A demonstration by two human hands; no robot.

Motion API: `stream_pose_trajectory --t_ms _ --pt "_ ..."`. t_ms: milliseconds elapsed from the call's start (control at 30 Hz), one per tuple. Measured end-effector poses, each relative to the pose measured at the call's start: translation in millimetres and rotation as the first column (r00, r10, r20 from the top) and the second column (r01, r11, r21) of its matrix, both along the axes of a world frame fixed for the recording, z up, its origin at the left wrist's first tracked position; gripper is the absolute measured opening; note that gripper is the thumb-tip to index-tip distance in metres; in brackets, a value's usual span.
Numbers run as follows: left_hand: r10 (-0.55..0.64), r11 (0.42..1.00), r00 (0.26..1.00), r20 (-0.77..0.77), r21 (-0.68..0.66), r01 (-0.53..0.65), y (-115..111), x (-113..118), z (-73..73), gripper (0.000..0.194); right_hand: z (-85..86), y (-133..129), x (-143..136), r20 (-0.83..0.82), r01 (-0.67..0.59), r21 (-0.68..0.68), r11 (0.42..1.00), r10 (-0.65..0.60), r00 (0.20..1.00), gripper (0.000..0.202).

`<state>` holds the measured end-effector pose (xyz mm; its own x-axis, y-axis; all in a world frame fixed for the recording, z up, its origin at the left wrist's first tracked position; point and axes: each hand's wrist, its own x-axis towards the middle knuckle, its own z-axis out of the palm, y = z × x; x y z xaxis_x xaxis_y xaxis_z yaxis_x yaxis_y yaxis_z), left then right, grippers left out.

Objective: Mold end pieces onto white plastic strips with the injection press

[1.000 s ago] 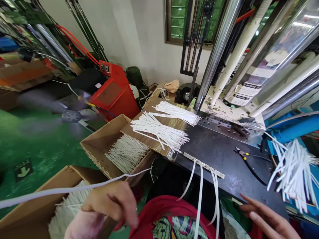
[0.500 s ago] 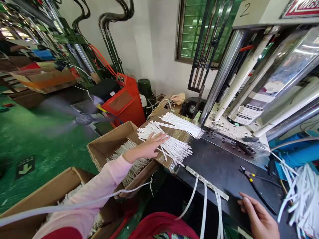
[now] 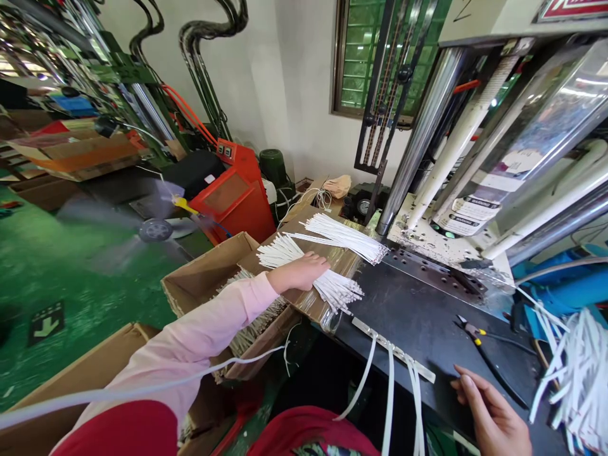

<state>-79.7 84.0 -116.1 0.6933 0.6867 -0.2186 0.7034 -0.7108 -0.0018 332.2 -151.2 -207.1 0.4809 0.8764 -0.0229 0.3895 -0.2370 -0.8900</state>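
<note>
1. Curled fingers have replaced the flat, spread ones of a half second ago: the left grip [image 3: 304, 271] has closed over the middle of the front bundle [image 3: 339, 291], pinching its thin white lengths into a waist
2. Both ends of that bundle fan out on the brown cardboard [image 3: 311, 308], its tape glossy and wrinkled; the rear bundle [image 3: 339, 234] lies just beyond, slim, matt and straight
3. As far as shown, two lots are gathered, while the pale, narrow bar [image 3: 365, 329] at the edge of the smooth black surface [image 3: 403, 304] carries soft white strips [image 3: 388, 399] drooping in curves
4. The right grip [image 3: 494, 411] is empty, fingers apart, near the black-and-yellow cutters [image 3: 501, 375]
5. Farther right, the limp, tangled pile [image 3: 582, 380] seems ungathered
</note>
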Motion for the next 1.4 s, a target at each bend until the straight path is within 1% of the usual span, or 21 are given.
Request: stream_pose_trajectory --t_ms 67,167,367,500,567,600,633,700,733,767,833,867,900,967,1000,1033,1067,1133,1200,1300,1400 --pt "-0.002 1.000 1.000 0.000 -0.013 0.002 -1 0 0.2 0.043 1.6 0 -2 0.011 0.000 0.001 1.000 0.000 1.000 0.058" --pt "0.002 0.999 1.000 0.015 -0.038 -0.002 1 -3 -0.5 0.029 2.3 1 -2 0.022 -0.004 0.001 1.000 0.004 1.000 0.058" --pt "0.042 0.998 0.999 0.034 -0.053 -0.040 -1 -5 -3.1 0.021 1.6 2 -4 0.027 0.005 -0.009 1.000 -0.005 1.000 0.059" --pt "0.068 0.997 0.995 0.074 -0.047 -0.064 -5 -7 -3.9 0.016 1.3 2 -4 0.011 -0.022 -0.002 1.000 0.022 1.000 0.058" --pt "0.089 0.996 0.991 0.100 -0.031 -0.086 -4 -11 2.8 0.017 4.6 4 -1 0.021 -0.049 0.000 0.999 0.049 0.999 0.057" --pt "0.106 0.994 0.987 0.121 -0.021 -0.104 -3 -13 9.6 0.017 8.3 7 1 0.031 -0.062 0.004 0.998 0.062 0.998 0.056" --pt "0.130 0.992 0.979 0.160 -0.013 -0.129 -2 -15 19.0 0.017 13.9 11 3 0.043 -0.081 0.012 0.997 0.080 0.996 0.055" --pt "0.182 0.981 0.936 0.301 0.004 -0.192 1 -15 45.0 0.018 31.4 24 2 0.072 -0.138 0.038 0.990 0.135 0.988 0.052" --pt "0.195 0.976 0.894 0.404 0.010 -0.218 2 -12 60.5 0.019 43.2 34 -2 0.088 -0.176 0.062 0.983 0.170 0.981 0.051" --pt "0.193 0.972 0.833 0.518 0.012 -0.233 4 -7 76.5 0.020 56.6 45 -8 0.105 -0.220 0.091 0.971 0.211 0.972 0.050" --pt "0.150 0.973 0.683 0.715 0.016 -0.230 4 11 106.1 0.025 85.9 72 -30 0.135 -0.330 0.185 0.926 0.309 0.941 0.054" --pt "0.123 0.976 0.602 0.789 0.015 -0.219 2 24 118.0 0.026 100.2 85 -44 0.144 -0.395 0.248 0.885 0.370 0.918 0.060" --pt "0.100 0.978 0.519 0.849 0.011 -0.206 0 39 127.1 0.026 113.1 99 -60 0.157 -0.470 0.305 0.828 0.443 0.883 0.070" --pt "0.063 0.985 0.352 0.934 -0.003 -0.170 -5 71 136.4 0.026 132.3 125 -93 0.193 -0.567 0.402 0.719 0.538 0.820 0.090" --pt "0.053 0.990 0.268 0.962 -0.016 -0.139 -9 87 136.9 0.026 138.0 137 -109 0.205 -0.586 0.437 0.683 0.558 0.804 0.099" --pt "0.055 0.994 0.187 0.981 -0.036 -0.105 -12 102 135.1 0.026 141.1 147 -123 0.209 -0.591 0.462 0.661 0.566 0.797 0.105" --pt "0.074 0.995 0.118 0.990 -0.066 -0.071 -16 117 131.8 0.026 141.9 156 -134 0.208 -0.584 0.476 0.658 0.561 0.801 0.109" --pt "0.145 0.989 0.016 0.989 -0.144 -0.022 -21 140 122.7 0.023 138.6 169 -149 0.184 -0.534 0.493 0.687 0.517 0.836 0.109" --pt "0.214 0.976 -0.060 0.975 -0.216 -0.014 -25 155 113.4 0.023 131.9 176 -155 0.147 -0.460 0.511 0.727 0.453 0.879 0.100" --pt "0.265 0.964 -0.147 0.953 -0.267 0.000 -29 166 101.2 0.028 118.9 178 -151 0.116 -0.387 0.525 0.758 0.387 0.915 0.083" --pt "0.313 0.950 -0.159 0.936 -0.311 0.042 -29 167 88.4 0.037 103.4 178 -146 0.099 -0.390 0.502 0.772 0.397 0.913 0.071"
